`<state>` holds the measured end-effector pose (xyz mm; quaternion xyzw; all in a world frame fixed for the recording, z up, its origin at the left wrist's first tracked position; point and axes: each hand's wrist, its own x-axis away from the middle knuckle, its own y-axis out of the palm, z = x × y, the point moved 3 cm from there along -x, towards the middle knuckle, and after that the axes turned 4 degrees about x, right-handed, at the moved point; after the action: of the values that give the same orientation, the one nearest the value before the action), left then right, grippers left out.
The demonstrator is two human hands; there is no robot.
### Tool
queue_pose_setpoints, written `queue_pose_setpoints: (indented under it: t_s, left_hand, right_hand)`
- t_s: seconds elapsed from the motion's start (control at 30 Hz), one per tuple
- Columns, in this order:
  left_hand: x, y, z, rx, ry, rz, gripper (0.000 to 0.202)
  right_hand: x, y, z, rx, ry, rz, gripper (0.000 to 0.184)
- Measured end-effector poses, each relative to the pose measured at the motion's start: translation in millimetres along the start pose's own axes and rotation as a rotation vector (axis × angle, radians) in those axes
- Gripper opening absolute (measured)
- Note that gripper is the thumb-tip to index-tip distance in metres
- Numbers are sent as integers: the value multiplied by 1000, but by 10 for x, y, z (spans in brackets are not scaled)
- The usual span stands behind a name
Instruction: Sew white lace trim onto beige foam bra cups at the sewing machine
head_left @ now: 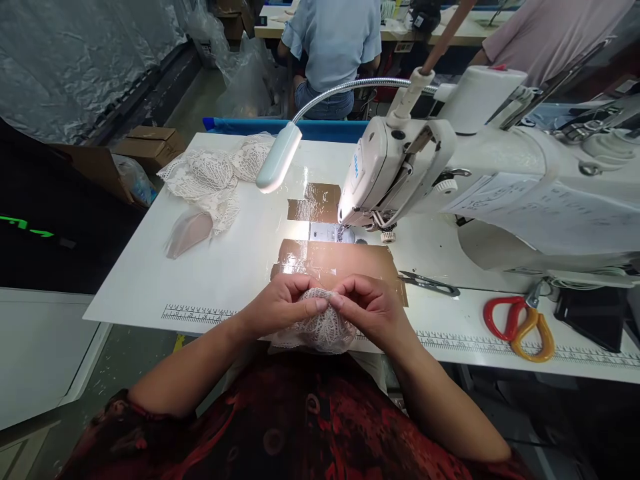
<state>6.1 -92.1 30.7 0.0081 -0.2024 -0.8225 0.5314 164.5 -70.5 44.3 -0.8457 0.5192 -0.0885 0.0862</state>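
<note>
A piece of white lace fabric (325, 330) hangs over the table's front edge, gathered between my two hands. My left hand (290, 303) pinches its upper edge between thumb and fingers. From the other side, my right hand (367, 307) pinches the same edge, with the thumbs almost touching. Just beyond the hands, brown tape (345, 260) covers part of the tabletop. The needle area of a white sewing machine (380, 173) stands farther back, above a metal plate (324, 232).
More white lace pieces (200, 177) and a beige pad (190, 233) lie at the left. Thread snips (433, 283), scissors with red and orange handles (520, 327) and a black phone-like object (593, 313) lie right. A lamp (280, 157) overhangs the table. A person (335, 53) sits beyond.
</note>
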Motion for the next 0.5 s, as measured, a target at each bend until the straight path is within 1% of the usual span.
queue_pose_setpoints:
  t_s: [0.1,0.17,0.23,0.27,0.33,0.4,0.43,0.47,0.5]
  left_hand:
    - [-75,1,-95,167,-70,80,27]
    - [-83,-61,-98,247,-125,142,30]
    - [-50,-207,15,223,-112,247,31]
    - [-25,-304,118,167,-66,318,31]
    - [16,-500,379,-38,94,486,28]
    - [-13,-603,619,-399,282,612,23]
    - [-76,-596,690,-620,365,628,21]
    - [-173,-553,714,-851,436,615,21]
    - [-301,-481,687,-1074,489,569,21]
  right_hand:
    - [-75,3,56,-80,44,-10,25]
    - [-116,-37,122,-139,73,-18,23]
    - [-127,-144,191,-176,89,17,22]
    - [-120,-220,219,-181,91,51,22]
    - [-88,-390,255,-159,93,128,23]
    - [-56,-540,248,-87,83,187,23]
    - [-52,-595,229,-38,74,201,23]
    - [-59,-634,204,20,63,202,23]
    - [-81,-658,176,84,48,192,22]
